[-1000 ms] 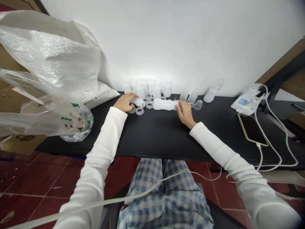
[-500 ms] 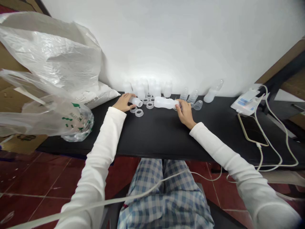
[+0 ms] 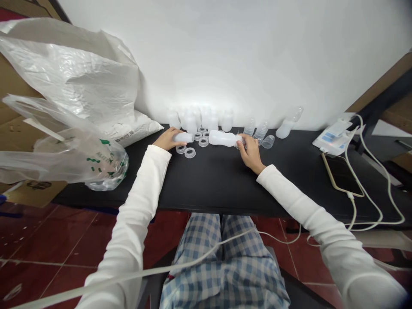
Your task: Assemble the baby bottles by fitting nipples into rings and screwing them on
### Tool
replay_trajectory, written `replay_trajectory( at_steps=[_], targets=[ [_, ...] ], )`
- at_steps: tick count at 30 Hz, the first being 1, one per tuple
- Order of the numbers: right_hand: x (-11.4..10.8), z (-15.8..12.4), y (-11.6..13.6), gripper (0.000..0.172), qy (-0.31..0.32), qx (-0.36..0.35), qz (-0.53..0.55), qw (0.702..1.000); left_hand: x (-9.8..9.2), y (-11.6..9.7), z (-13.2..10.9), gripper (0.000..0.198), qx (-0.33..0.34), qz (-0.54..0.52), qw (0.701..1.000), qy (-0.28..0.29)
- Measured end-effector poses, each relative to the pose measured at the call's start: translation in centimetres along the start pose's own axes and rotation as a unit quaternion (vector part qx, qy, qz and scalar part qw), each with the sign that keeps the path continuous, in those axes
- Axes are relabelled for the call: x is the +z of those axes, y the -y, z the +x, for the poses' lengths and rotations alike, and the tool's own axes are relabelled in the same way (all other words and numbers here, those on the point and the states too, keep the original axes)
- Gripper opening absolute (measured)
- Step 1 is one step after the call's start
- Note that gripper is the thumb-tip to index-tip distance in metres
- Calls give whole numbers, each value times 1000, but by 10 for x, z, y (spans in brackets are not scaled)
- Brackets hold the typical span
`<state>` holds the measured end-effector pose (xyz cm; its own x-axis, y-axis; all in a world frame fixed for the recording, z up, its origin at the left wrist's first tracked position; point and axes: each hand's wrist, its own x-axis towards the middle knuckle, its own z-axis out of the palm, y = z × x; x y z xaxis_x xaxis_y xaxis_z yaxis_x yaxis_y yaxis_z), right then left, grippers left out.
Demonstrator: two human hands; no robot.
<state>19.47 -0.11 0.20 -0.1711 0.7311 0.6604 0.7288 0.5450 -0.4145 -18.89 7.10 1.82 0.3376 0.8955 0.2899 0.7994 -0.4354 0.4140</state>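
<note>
Bottle (image 3: 222, 138): frosted translucent plastic, smooth. Rings (image 3: 190, 152): clearer plastic, glossy. Tabletop (image 3: 212, 184): matt black. Bag (image 3: 69, 81): thin glossy plastic. Sleeve (image 3: 141, 184): matt white cloth.

Your head camera looks forward and down from above your lap (image 3: 222, 262), facing the white wall (image 3: 244, 56) beyond the desk (image 3: 206, 189). It sits fairly near your left hand (image 3: 166, 139) and right hand (image 3: 250, 153), with both forearms (image 3: 141, 184) reaching in from the bottom corners. The wide frame also takes in the tiled floor (image 3: 54, 240) below the desk's front edge.
</note>
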Motion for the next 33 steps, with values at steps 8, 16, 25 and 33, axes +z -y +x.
replay_trajectory(
  at_steps=[8, 16, 25, 33],
  targets=[
    [1, 0, 1, 57, -2, -6, 2, 1000, 20, -3, 3, 50, -116, -129, 972, -159],
    [2, 0, 2, 58, -9, -12, -3, 1000, 28, 3, 4, 55, -150, -78, 970, -174],
    [3, 0, 4, 50, -17, -16, -6, 1000, 37, -20, -19, 70, -165, 3, 937, -308],
    [3, 0, 8, 48, -18, -28, -11, 999, 59, -87, -18, 34, 24, 82, 986, -142]
  ],
)
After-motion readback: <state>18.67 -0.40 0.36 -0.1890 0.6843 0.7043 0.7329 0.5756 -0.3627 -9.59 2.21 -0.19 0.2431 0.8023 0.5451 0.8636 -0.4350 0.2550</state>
